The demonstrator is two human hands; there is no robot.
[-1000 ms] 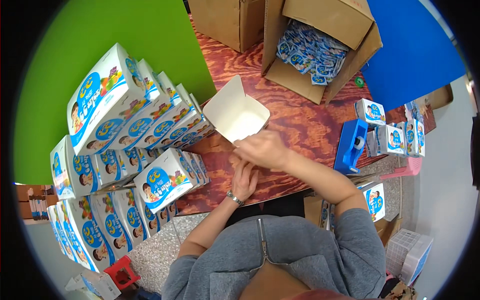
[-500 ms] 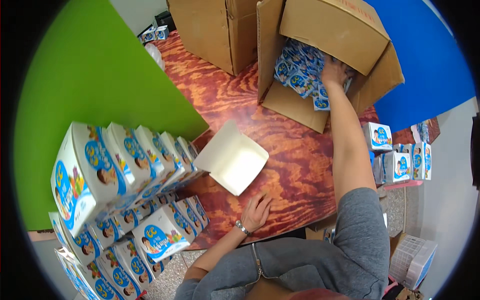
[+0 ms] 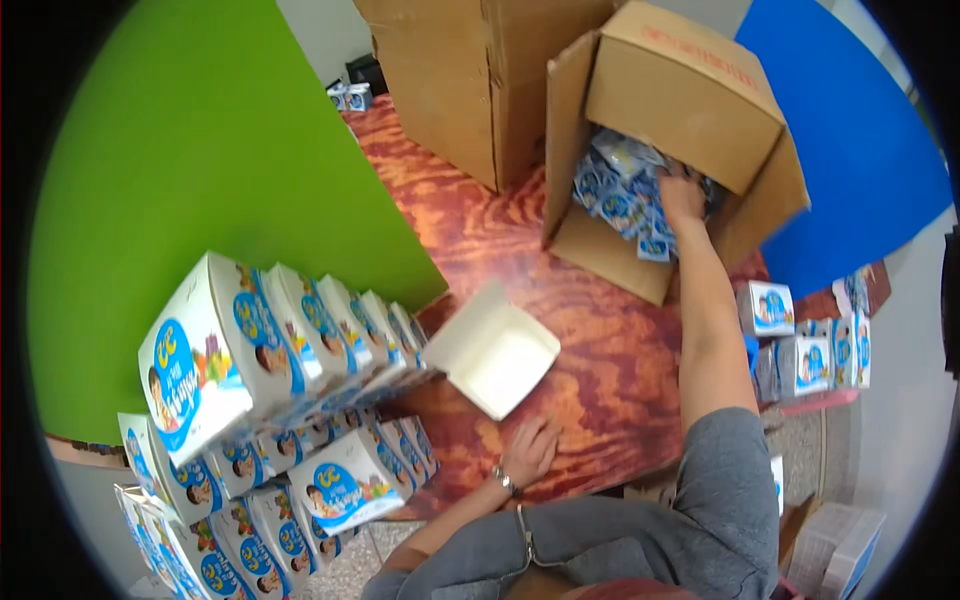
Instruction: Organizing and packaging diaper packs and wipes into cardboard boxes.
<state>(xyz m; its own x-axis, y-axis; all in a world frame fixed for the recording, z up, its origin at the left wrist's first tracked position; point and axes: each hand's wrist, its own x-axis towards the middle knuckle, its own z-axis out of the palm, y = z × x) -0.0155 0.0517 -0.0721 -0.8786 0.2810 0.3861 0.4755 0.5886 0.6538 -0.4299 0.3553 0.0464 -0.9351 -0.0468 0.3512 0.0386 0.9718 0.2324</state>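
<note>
My right hand [image 3: 682,197] reaches into a brown cardboard carton [image 3: 685,110] lying with its mouth toward me. It is among many small blue-and-white sachets [image 3: 610,198]; its fingers are partly hidden and blurred, so a grip on any sachet cannot be made out. On the table near its front edge, my left hand [image 3: 530,452] rests open, fingers stretched out, holding nothing. Just beyond that hand stands a small white box [image 3: 510,365] with its lid up. Its inside is bare white. A few sachets spill onto the carton's lower flap [image 3: 610,265].
Stacked white-and-blue printed boxes [image 3: 200,370] rise at the left beside a green panel [image 3: 230,160]. Another large carton [image 3: 440,80] stands at the back. More printed boxes [image 3: 808,362] sit at the right, near a blue panel [image 3: 850,150]. A plastic basket [image 3: 835,550] is lower right.
The whole view has shifted, so things appear lower and further right. My right hand stays inside the carton, and the sachets around it have been stirred. My left hand still rests on the table.
</note>
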